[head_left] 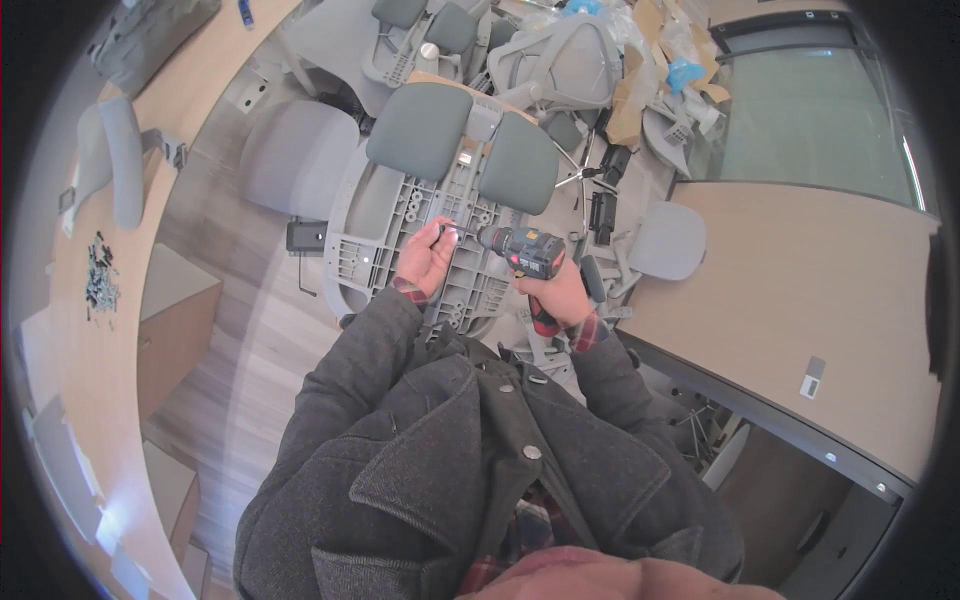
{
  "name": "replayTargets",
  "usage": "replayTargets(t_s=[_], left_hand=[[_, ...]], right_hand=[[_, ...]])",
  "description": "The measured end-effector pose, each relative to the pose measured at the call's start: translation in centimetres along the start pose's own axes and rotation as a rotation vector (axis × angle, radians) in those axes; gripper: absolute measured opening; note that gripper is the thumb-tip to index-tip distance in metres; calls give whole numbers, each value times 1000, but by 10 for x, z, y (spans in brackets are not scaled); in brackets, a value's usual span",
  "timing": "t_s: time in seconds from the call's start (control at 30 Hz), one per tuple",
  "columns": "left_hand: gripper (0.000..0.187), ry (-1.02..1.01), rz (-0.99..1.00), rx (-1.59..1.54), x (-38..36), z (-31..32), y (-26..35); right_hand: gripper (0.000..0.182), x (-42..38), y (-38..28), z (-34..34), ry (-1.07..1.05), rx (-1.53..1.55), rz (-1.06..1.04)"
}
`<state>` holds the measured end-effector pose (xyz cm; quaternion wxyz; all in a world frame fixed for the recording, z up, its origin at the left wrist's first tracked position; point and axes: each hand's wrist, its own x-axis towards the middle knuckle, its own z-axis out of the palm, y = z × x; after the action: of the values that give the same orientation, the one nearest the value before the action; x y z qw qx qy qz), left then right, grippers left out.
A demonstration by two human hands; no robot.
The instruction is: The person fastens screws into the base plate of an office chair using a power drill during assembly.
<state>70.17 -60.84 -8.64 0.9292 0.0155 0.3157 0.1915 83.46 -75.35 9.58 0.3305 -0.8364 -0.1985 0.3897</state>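
Note:
My right hand (562,292) grips a cordless drill (532,252) with a black and red body. Its bit points left, toward my left hand (428,258). The fingers of that hand are pinched together at the bit's tip; whatever small thing they hold is too small to make out. Below both hands lies a grey plastic chair-back frame (375,258) with slots and ribs. Two dark green-grey pads (420,130) rest across its far part, side by side.
A curved wooden table (120,350) on the left bears a pile of screws (101,275) and a grey armrest part (122,160). Grey chair parts (555,60) and plastic wrapping crowd the far floor. At right stands a wooden desk (780,290) with a small labelled item (812,378).

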Motion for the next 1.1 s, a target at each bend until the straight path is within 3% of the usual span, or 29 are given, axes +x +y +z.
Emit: replayTargets(t_s=[0.2,0.3,0.4,0.5,0.7,0.8,1.1], left_hand=[[17,-19,3,54,-5,10,2],[15,-18,-9,106,-8,16,6],[26,-64,-43,73,3,4,5],[17,-188,-45,61,17,-1,4],[21,133,-104,-247,34,29,1],[14,213,-90,-355,52,26,-3],[10,316,-90,-367,54,25,-3]], right_hand=[[16,0,9,-1,-9,85,0],[42,-4,-4,-5,-42,-51,1],[43,-2,5,-12,-109,-350,-158],[46,-2,-12,-9,-201,-610,-169],[37,21,-11,13,-15,-530,-213],[25,39,-5,19,30,-582,-246],[19,67,-41,20,-76,-803,-221]])
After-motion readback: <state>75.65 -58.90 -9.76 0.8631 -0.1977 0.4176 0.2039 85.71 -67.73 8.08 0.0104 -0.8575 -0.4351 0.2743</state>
